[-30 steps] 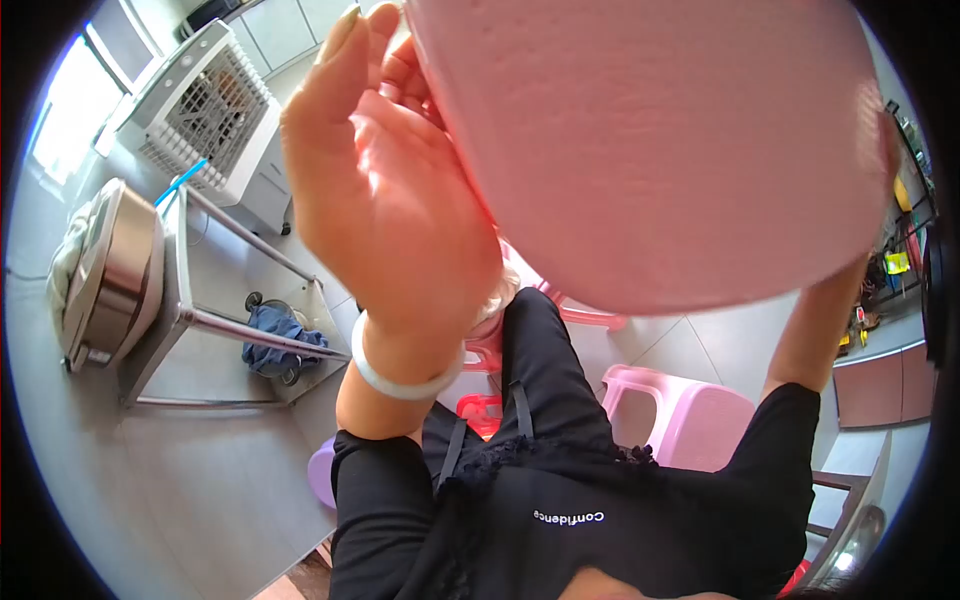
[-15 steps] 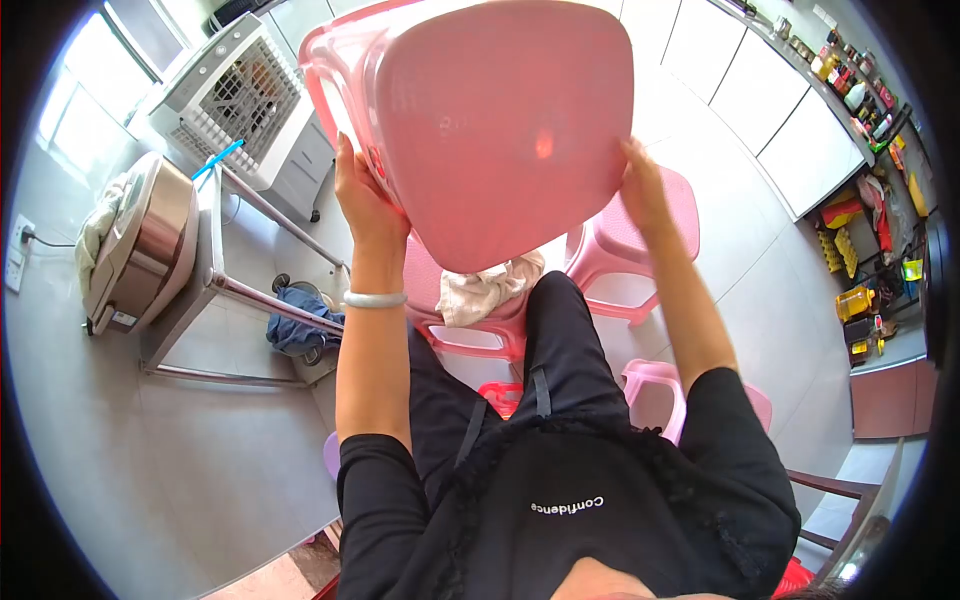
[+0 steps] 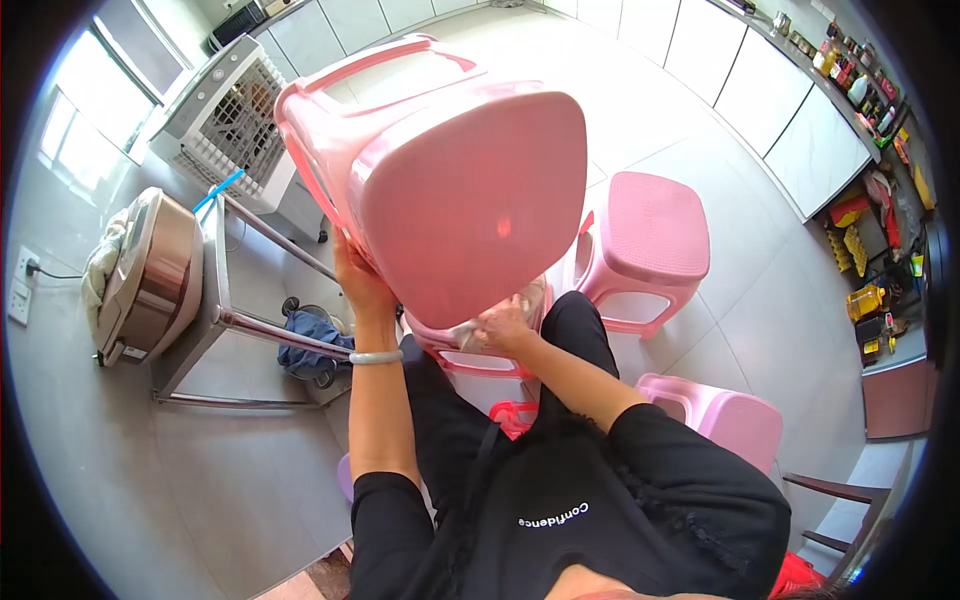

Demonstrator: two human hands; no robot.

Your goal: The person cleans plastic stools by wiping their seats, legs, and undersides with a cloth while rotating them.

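Note:
A pink plastic stool (image 3: pixel 470 200) is held up in front of me, tipped so that its smooth seat faces me and its legs point away. My left hand (image 3: pixel 362 280) is closed on its left side, with a pale bangle on the wrist. Beneath it, between my knees, stands another pink stool (image 3: pixel 485 366). On that lower stool lies a beige cloth (image 3: pixel 536 298), partly hidden by the raised seat. My right hand (image 3: pixel 504 326) is closed on the cloth, bunching it between the fingers.
A pink stool (image 3: pixel 655 225) stands beyond my right knee, and a lighter pink one (image 3: pixel 740 425) sits nearer on the right. At left, a rice cooker (image 3: pixel 150 275) rests on a metal-framed table (image 3: pixel 215 310) near an air cooler (image 3: pixel 235 110). White cabinets (image 3: pixel 740 80) line the far side.
My right hand has left the raised stool's right edge and moved down to the cloth. The raised stool has shifted left and lower, still in my left hand.

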